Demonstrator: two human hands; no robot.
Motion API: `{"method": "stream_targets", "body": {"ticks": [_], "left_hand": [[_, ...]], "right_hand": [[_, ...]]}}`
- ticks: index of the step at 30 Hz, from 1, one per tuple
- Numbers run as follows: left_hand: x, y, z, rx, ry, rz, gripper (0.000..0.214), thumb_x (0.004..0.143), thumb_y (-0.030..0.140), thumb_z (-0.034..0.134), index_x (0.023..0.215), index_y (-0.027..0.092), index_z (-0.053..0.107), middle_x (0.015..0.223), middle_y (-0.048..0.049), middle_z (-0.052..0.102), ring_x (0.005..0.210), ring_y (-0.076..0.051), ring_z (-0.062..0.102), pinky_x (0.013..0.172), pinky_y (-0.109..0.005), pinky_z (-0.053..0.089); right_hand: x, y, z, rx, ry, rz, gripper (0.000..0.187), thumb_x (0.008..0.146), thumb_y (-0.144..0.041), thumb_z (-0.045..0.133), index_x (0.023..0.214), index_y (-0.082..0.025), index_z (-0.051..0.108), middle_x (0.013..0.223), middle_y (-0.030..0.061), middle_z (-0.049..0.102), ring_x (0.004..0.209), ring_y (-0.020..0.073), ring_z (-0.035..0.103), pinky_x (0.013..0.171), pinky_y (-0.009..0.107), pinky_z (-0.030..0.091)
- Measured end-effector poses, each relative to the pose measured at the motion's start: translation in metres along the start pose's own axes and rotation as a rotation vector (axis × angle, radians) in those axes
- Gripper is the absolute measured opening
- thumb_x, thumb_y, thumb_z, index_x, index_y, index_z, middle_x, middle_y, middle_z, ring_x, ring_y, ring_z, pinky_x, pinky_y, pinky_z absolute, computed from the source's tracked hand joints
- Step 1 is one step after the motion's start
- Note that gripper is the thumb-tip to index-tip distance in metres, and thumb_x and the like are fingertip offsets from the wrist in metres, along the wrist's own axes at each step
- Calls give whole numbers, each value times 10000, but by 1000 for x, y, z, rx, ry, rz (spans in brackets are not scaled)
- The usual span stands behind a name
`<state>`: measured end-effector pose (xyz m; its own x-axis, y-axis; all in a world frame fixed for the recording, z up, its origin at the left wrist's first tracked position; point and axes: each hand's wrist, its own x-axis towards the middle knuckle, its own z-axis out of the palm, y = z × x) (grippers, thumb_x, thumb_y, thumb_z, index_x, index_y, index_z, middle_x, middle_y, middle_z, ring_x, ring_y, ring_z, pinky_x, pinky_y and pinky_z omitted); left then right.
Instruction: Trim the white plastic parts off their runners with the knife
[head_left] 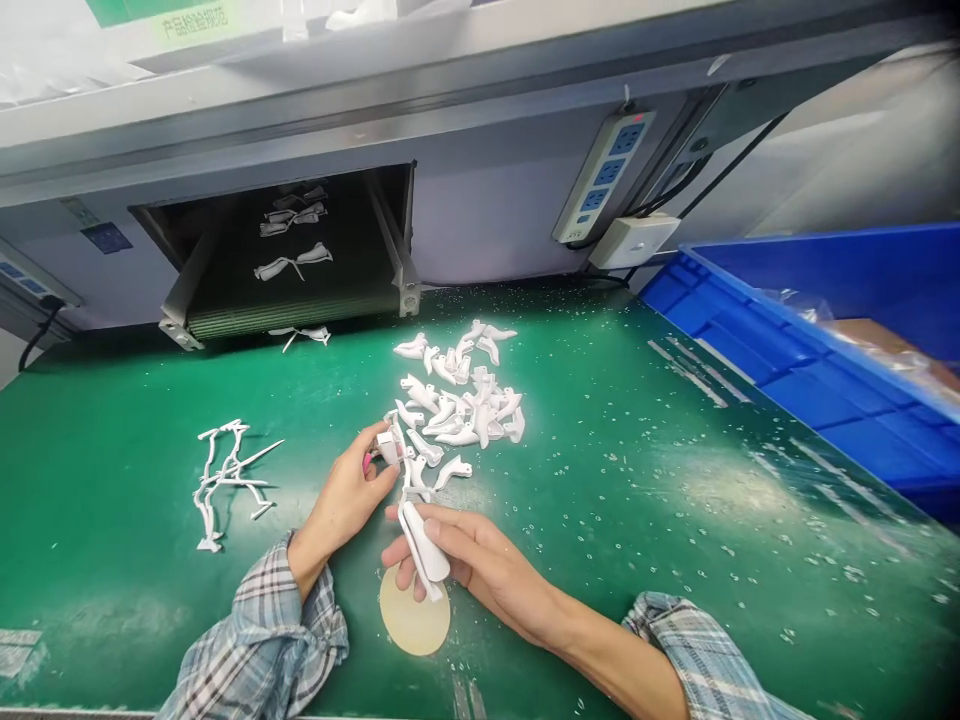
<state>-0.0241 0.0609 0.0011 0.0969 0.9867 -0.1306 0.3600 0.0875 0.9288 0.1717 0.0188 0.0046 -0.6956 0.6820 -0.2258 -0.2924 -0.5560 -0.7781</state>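
Note:
My left hand (347, 500) pinches a small white plastic part (388, 447) between thumb and fingers. Something pink shows at those fingertips, too small to name. Lower and to the right, my right hand (495, 572) grips a longer, smooth white plastic piece (426, 545), thumb on top and fingers beneath. A thin white strip runs between the two held pieces; whether it joins them I cannot tell. Just beyond my hands lies a pile of white curved plastic parts (480, 405). Under my right hand is a round yellowish disc (416, 630) on the green table (585, 480).
Thin white plastic runners (225, 480) lie at the left. A conveyor belt (292, 310) carries paired white parts out of an opening, and one pair (307, 334) sits at its end. A blue bin (750, 320) stands at the right, below a power strip (606, 178).

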Motion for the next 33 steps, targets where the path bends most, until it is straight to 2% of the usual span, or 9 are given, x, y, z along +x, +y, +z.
{"method": "stream_targets", "body": {"ticks": [4,8,12,17,21,24,27,30,33], "left_hand": [[-6,8,1,-4,69,30,493,904,282,585,1387,179,588,637,43,544,519,-106,360,522,-223,305],[-15,20,5,-203,22,127,376,918,343,589,1220,155,713,761,-31,635,570,-116,441,519,-221,325],[-17,21,13,-432,-32,84,460,896,497,657,1184,141,711,705,-14,632,451,-71,339,449,-212,267],[-20,16,31,-549,93,182,426,846,555,695,981,155,747,841,-69,697,649,-158,605,631,-278,501],[-31,20,29,-539,183,261,338,845,481,723,911,151,761,913,-91,727,779,-189,638,713,-289,504],[-42,18,-7,-235,296,264,250,917,397,660,968,174,761,903,-58,746,719,-157,623,658,-254,475],[-56,0,-68,294,475,156,231,982,349,562,980,218,753,963,-35,755,816,-168,663,723,-245,484],[-69,-29,-123,449,609,16,229,983,291,533,914,195,729,919,-60,725,825,-203,664,713,-274,453],[-73,-50,-147,589,711,-96,174,969,271,552,1014,197,703,1043,-81,681,786,-205,662,658,-275,404]], "right_hand": [[7,-2,-9,-547,205,-153,395,1006,-501,517,1178,-189,687,855,66,746,740,193,658,687,308,483],[16,-12,-21,-1019,369,-298,317,1022,-452,482,1064,-261,731,800,20,735,745,219,646,726,323,459],[23,-19,-24,-1106,397,-334,307,1015,-444,485,1074,-288,743,838,15,750,737,228,647,683,307,453],[34,-21,-20,-1157,406,-348,406,1017,-491,438,1188,-250,716,767,20,728,673,224,643,667,304,482],[45,-29,-31,-1290,464,-358,448,982,-550,448,1184,-253,715,1046,74,781,866,278,717,785,357,539],[54,-40,-48,-1543,506,-352,448,955,-579,455,1176,-292,718,1177,78,765,954,318,729,788,400,554],[66,-55,-60,-1763,484,-319,441,939,-614,460,1189,-352,711,1217,45,753,884,310,748,646,385,564],[86,-74,-52,-1911,417,-388,420,947,-592,457,1154,-339,721,1192,46,758,903,312,749,568,369,557],[127,-104,-31,-1983,322,-512,391,984,-492,427,1155,-287,713,1188,65,752,967,309,737,621,379,576]]}}
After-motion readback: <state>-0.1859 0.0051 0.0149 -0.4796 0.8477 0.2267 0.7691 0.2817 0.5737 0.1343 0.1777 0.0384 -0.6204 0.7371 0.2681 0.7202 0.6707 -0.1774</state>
